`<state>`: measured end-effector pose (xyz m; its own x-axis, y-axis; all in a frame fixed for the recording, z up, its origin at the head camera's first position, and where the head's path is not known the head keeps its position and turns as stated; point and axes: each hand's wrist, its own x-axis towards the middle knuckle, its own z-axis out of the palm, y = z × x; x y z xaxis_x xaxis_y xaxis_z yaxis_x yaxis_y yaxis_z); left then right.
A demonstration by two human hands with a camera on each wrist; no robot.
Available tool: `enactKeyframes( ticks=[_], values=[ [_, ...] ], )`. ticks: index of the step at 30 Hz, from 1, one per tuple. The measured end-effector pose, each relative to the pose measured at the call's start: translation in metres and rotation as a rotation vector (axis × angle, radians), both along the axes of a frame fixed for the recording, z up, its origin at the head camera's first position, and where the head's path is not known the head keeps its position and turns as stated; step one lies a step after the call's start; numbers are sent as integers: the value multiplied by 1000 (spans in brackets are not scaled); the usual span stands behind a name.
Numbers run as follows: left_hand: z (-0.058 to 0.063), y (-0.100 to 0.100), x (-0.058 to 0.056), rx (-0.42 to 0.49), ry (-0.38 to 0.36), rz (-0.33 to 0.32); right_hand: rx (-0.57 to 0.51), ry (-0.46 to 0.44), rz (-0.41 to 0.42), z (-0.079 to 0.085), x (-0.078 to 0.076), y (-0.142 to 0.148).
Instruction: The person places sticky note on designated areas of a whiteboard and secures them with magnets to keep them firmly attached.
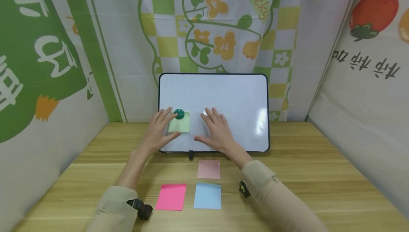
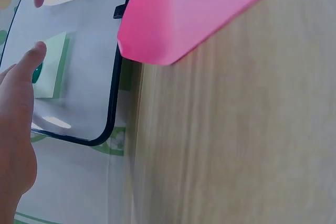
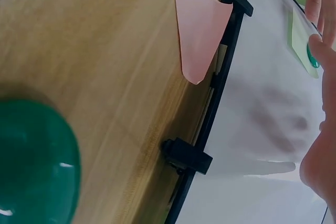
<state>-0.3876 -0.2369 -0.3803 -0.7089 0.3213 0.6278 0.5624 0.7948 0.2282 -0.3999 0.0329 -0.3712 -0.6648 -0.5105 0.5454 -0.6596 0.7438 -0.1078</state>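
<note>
A pale green sticky note (image 1: pixel 179 126) is on the left part of the whiteboard (image 1: pixel 223 93), with a round green magnet (image 1: pixel 179 114) over its upper edge. My left hand (image 1: pixel 157 132) is at the note's left side, fingers spread and one fingertip right at the magnet in the head view. To the right of the note, my right hand (image 1: pixel 217 132) is in front of the bare board, its fingers extended and apart. Nothing is held in either hand. The right wrist view shows the right hand's thumb (image 3: pixel 316 45) overlapping the note's edge.
On the wooden table (image 1: pixel 287 182) lie a light pink note (image 1: pixel 209 169), a bright pink note (image 1: pixel 171 197) and a blue note (image 1: pixel 207 196). Another green magnet (image 3: pixel 37 161) shows large in the right wrist view. Small black feet (image 3: pixel 186 156) support the board; printed curtains surround the table.
</note>
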Motion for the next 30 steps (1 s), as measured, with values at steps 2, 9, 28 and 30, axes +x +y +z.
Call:
enactKeyframes(
  ticks=[2,9,28,30],
  values=[
    [-1,1,0,2,-7,1,-8,-5,-5,-1,2,3],
    [2,7,5,52,-52,-3,-29,-11,5,-3,6,11],
    [-5,15,14,165,-86,-37,-77,-67,-11,-8,18,34],
    [-5,15,15,177,-80,-50,-75,-71,-17,-9,19,37]
  ],
)
